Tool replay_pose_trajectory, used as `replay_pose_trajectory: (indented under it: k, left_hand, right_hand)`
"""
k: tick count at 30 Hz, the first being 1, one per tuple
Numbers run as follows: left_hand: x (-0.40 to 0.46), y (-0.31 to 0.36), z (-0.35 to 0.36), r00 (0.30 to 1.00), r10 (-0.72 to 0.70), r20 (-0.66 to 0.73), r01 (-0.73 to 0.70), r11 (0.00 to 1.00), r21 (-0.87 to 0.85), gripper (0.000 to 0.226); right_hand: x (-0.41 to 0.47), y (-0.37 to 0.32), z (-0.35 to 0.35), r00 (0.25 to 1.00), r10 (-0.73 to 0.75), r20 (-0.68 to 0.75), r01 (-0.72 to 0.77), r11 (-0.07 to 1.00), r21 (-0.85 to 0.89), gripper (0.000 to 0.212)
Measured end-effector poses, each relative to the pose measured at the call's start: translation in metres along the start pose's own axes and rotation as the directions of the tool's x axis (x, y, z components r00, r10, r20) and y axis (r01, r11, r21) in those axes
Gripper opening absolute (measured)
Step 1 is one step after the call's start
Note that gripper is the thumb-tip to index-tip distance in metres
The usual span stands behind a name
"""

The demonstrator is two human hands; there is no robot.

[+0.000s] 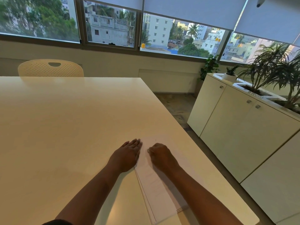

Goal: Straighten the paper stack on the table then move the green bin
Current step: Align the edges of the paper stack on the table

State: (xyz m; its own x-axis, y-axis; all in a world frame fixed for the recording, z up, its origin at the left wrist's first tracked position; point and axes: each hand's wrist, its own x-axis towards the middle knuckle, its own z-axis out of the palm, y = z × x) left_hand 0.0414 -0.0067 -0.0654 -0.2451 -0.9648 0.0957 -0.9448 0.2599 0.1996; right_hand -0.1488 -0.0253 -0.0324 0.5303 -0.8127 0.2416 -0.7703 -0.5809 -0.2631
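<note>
White paper stack (155, 184) on surface (65, 127) — left hand (128, 155) flat against its edge, right hand (162, 157) curled, fingertips pressing on top.

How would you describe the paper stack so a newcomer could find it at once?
Start at the big cream table and follow its right edge toward the camera. The paper stack lies there, partly under both hands: left hand flat against its left edge, right hand curled on top. It is the only white, layered thing on the tabletop.
</note>
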Motion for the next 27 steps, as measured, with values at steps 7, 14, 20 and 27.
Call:
replay_pose_trajectory:
  k: [7,14,20,27]
  left_hand:
    - [-0.001,0.000,0.000,1.000,-0.001,-0.015,0.001,1.000,0.009,0.053]
    - [-0.001,0.002,-0.002,1.000,-0.003,-0.010,0.003,1.000,0.007,0.053]
    - [-0.001,0.002,-0.002,1.000,-0.003,0.001,0.003,1.000,0.014,0.053]
    - [-0.002,0.003,-0.002,1.000,-0.007,-0.014,0.008,1.000,0.022,0.053]
  right_hand:
    - [0.009,0.014,-0.013,0.993,0.120,-0.005,-0.120,0.992,0.042,0.024]
    - [0.012,0.018,-0.013,0.980,0.192,-0.048,-0.190,0.981,0.048,0.029]
    - [0.010,-0.003,-0.005,0.999,0.029,0.023,-0.030,0.999,0.045,0.026]
    - [0.003,0.011,-0.012,0.987,0.159,-0.035,-0.157,0.986,0.065,0.025]
